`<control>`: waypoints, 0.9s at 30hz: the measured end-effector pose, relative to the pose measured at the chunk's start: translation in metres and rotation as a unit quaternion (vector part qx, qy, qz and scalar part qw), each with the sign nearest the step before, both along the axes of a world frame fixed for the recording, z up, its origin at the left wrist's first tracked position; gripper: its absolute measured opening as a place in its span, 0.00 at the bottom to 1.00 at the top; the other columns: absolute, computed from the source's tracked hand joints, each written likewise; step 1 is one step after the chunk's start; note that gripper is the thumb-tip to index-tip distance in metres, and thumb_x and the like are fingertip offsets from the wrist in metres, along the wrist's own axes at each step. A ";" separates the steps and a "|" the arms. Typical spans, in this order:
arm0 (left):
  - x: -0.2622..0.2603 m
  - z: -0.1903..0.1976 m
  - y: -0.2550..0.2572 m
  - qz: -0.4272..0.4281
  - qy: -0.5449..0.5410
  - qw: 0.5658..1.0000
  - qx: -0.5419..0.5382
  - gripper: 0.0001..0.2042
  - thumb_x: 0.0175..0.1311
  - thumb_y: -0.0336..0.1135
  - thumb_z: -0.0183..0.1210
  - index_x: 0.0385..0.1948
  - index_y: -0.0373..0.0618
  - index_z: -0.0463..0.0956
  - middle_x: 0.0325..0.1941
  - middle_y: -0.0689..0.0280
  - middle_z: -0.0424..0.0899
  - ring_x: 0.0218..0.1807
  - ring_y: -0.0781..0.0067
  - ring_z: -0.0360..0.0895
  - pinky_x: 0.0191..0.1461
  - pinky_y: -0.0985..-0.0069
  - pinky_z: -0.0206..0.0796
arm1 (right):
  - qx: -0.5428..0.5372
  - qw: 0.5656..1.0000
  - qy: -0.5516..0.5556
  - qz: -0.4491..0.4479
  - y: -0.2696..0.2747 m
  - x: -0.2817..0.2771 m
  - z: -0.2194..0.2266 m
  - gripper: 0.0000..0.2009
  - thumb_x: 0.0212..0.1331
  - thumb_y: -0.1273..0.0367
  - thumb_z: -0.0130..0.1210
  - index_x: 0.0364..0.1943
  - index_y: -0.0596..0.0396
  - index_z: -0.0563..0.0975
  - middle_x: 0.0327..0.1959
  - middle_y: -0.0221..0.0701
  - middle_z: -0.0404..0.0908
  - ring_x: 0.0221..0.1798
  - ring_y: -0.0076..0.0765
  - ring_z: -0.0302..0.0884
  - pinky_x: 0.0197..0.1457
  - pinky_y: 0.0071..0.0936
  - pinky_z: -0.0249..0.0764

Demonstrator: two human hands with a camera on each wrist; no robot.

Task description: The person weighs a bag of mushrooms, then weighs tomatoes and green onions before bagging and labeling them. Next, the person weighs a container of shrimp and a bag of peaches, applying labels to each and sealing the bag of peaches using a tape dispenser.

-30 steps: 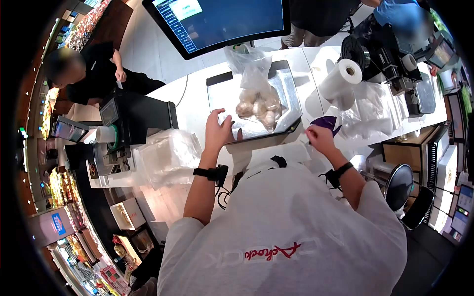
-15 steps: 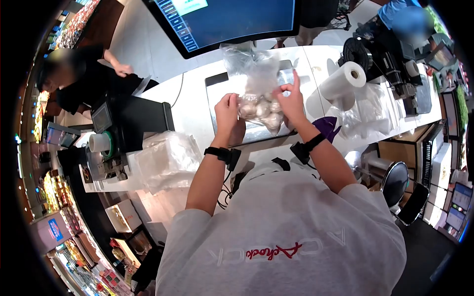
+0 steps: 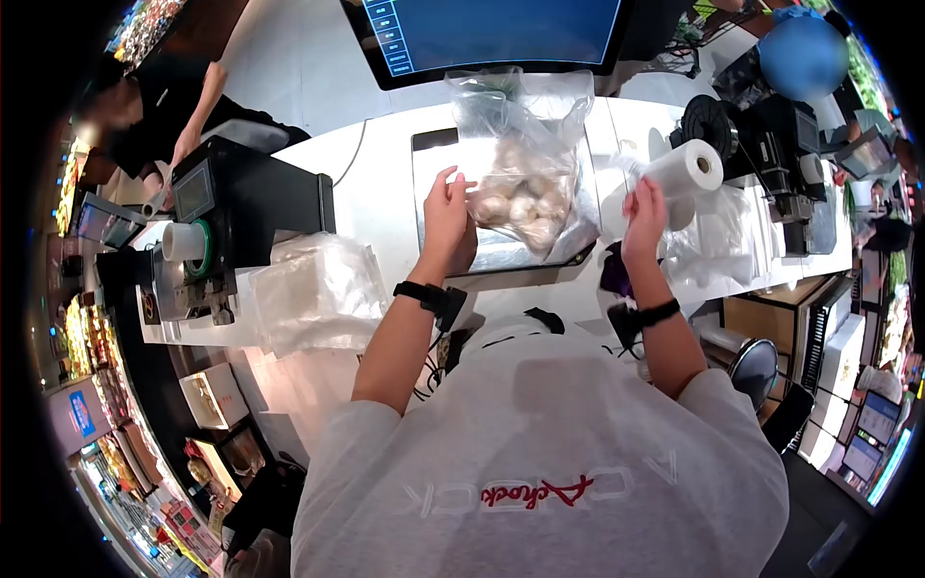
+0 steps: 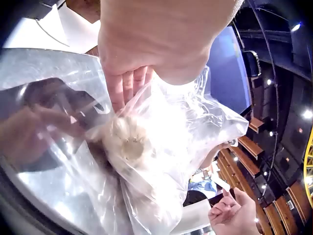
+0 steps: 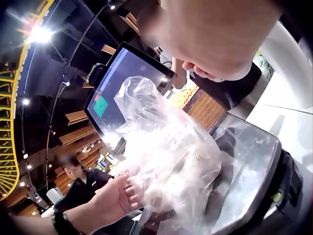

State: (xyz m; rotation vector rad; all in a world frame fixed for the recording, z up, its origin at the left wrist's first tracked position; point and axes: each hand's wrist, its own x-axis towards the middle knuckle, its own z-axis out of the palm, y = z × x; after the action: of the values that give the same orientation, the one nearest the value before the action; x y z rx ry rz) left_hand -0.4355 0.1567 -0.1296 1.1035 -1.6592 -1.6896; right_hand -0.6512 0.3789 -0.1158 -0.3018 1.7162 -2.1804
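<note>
A white counter runs across the head view, with a dark screen standing at its far edge. In the middle sits a scale whose steel tray shines like a mirror (the left wrist view shows reflections in it). On that tray stands a clear plastic bag of pale round bulbs, which look like garlic; its loose top rises crumpled toward the screen. To the left are a black label printer and a heap of clear bags; to the right, a roll of bags. The left hand rests against the bag's left side, fingers straight and close together, touching the plastic. The right hand is raised just right of the tray, apart from the bag, fingers loosely bent; it seems to hold nothing, though I cannot tell for certain.
</note>
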 end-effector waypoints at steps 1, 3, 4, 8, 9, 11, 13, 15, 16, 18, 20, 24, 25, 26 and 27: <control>0.003 -0.002 0.002 0.011 0.000 1.000 0.000 0.17 0.76 0.38 0.47 0.56 0.34 0.70 0.48 0.52 0.81 0.49 0.64 0.82 0.48 0.73 0.75 | -0.030 0.996 -0.048 0.067 0.013 0.006 0.001 0.17 0.70 0.65 0.50 0.56 0.62 0.71 0.21 0.25 0.69 0.24 0.18 0.64 0.29 0.18 0.59; 0.017 -0.006 0.003 0.018 -0.046 0.992 -0.116 0.18 0.74 0.35 0.47 0.60 0.33 0.65 0.56 0.48 0.76 0.56 0.57 0.77 0.56 0.68 0.71 | -0.019 0.973 -0.131 0.188 0.025 0.022 0.000 0.17 0.73 0.60 0.44 0.51 0.59 0.75 0.17 0.23 0.64 0.19 0.18 0.56 0.24 0.18 0.51; 0.025 -0.003 0.007 0.018 -0.071 0.982 -0.174 0.19 0.73 0.34 0.47 0.61 0.33 0.63 0.60 0.46 0.73 0.59 0.54 0.74 0.60 0.65 0.69 | -0.019 0.958 -0.158 0.239 0.021 0.035 0.003 0.17 0.74 0.60 0.42 0.52 0.58 0.75 0.16 0.23 0.63 0.19 0.18 0.56 0.23 0.18 0.51; 0.035 0.006 0.037 -0.037 -0.085 0.904 -0.417 0.26 0.62 0.27 0.53 0.63 0.29 0.61 0.71 0.45 0.60 0.70 0.39 0.57 0.71 0.56 0.55 | 0.037 0.909 -0.268 0.318 -0.016 0.067 0.021 0.22 0.76 0.56 0.38 0.55 0.59 0.74 0.15 0.20 0.61 0.16 0.16 0.53 0.21 0.16 0.49; 0.036 0.007 0.042 -0.086 -0.083 0.893 -0.434 0.27 0.62 0.27 0.54 0.64 0.29 0.60 0.71 0.44 0.59 0.71 0.39 0.57 0.72 0.55 0.52 | 0.053 0.910 -0.254 0.323 -0.023 0.067 0.019 0.22 0.77 0.55 0.38 0.55 0.60 0.74 0.15 0.20 0.61 0.15 0.15 0.52 0.20 0.16 0.49; 0.030 0.010 0.054 -0.181 -0.078 0.863 -0.464 0.30 0.62 0.29 0.55 0.67 0.31 0.58 0.72 0.44 0.58 0.73 0.40 0.55 0.76 0.53 0.47 | 0.087 0.911 -0.223 0.335 -0.035 0.066 0.009 0.24 0.77 0.54 0.37 0.56 0.61 0.73 0.14 0.18 0.60 0.14 0.14 0.51 0.19 0.16 0.48; 0.020 0.007 0.062 -0.234 -0.090 0.846 -0.471 0.31 0.65 0.33 0.52 0.69 0.31 0.55 0.75 0.44 0.54 0.76 0.40 0.49 0.78 0.52 0.40 | 0.086 0.917 -0.223 0.320 -0.042 0.065 0.004 0.24 0.77 0.54 0.38 0.55 0.61 0.73 0.13 0.17 0.58 0.13 0.14 0.49 0.16 0.17 0.45; 0.010 0.004 0.067 -0.249 -0.137 0.826 -0.487 0.32 0.66 0.39 0.53 0.69 0.32 0.55 0.76 0.48 0.54 0.78 0.46 0.48 0.78 0.53 0.39 | 0.097 0.916 -0.234 0.312 -0.044 0.063 0.004 0.23 0.76 0.54 0.38 0.55 0.61 0.73 0.13 0.17 0.57 0.12 0.14 0.48 0.15 0.18 0.45; 0.006 0.003 0.070 -0.249 -0.154 0.816 -0.498 0.32 0.66 0.40 0.53 0.69 0.32 0.56 0.76 0.49 0.55 0.78 0.48 0.49 0.79 0.53 0.39 | 0.102 0.917 -0.229 0.311 -0.045 0.062 0.004 0.23 0.76 0.54 0.39 0.54 0.61 0.74 0.13 0.17 0.58 0.12 0.14 0.48 0.15 0.18 0.45; 0.000 0.000 0.072 -0.250 -0.191 0.791 -0.524 0.33 0.68 0.46 0.52 0.69 0.32 0.57 0.76 0.50 0.55 0.78 0.53 0.49 0.79 0.55 0.38 | 0.112 0.919 -0.220 0.307 -0.047 0.059 -0.002 0.22 0.75 0.55 0.41 0.51 0.62 0.76 0.14 0.17 0.59 0.11 0.14 0.48 0.14 0.18 0.45; -0.004 -0.004 0.073 -0.240 -0.203 0.791 -0.524 0.33 0.68 0.46 0.52 0.69 0.32 0.57 0.76 0.51 0.55 0.79 0.53 0.49 0.79 0.55 0.38 | 0.188 0.918 -0.155 0.313 -0.050 0.052 -0.010 0.21 0.71 0.54 0.47 0.47 0.60 0.79 0.14 0.22 0.68 0.12 0.21 0.59 0.16 0.23 0.55; -0.007 -0.007 0.073 -0.233 -0.220 0.788 -0.526 0.33 0.69 0.47 0.51 0.69 0.32 0.57 0.77 0.51 0.55 0.79 0.55 0.49 0.79 0.55 0.38 | 0.313 0.914 0.147 0.212 -0.055 0.058 -0.021 0.17 0.62 0.54 0.57 0.39 0.54 0.82 0.22 0.38 0.83 0.25 0.40 0.82 0.28 0.37 0.74; -0.007 -0.008 0.073 -0.230 -0.220 0.790 -0.524 0.33 0.69 0.47 0.51 0.69 0.33 0.56 0.77 0.51 0.55 0.79 0.55 0.49 0.79 0.55 0.38 | 0.372 0.885 0.198 0.199 -0.057 0.060 -0.017 0.17 0.61 0.54 0.57 0.40 0.53 0.81 0.24 0.40 0.83 0.29 0.43 0.83 0.32 0.39 0.75; -0.008 -0.008 0.074 -0.226 -0.219 0.792 -0.523 0.33 0.69 0.47 0.51 0.70 0.33 0.56 0.77 0.52 0.54 0.79 0.55 0.49 0.79 0.55 0.38 | 0.428 0.849 0.249 0.184 -0.058 0.059 -0.011 0.17 0.60 0.54 0.58 0.41 0.53 0.81 0.26 0.42 0.84 0.34 0.46 0.84 0.36 0.40 0.76; -0.009 -0.009 0.074 -0.222 -0.218 0.795 -0.521 0.33 0.69 0.47 0.51 0.70 0.33 0.56 0.77 0.52 0.54 0.79 0.55 0.48 0.79 0.54 0.38 | 0.480 0.807 0.298 0.169 -0.060 0.059 0.001 0.17 0.59 0.54 0.58 0.42 0.52 0.81 0.28 0.44 0.84 0.38 0.49 0.86 0.40 0.42 0.77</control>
State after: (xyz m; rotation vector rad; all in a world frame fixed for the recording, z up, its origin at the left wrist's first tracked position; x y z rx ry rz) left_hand -0.4440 0.2310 -0.1383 0.5409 -2.7617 -0.4189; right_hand -0.5922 0.3187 -0.1147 -0.9637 2.5767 -0.7769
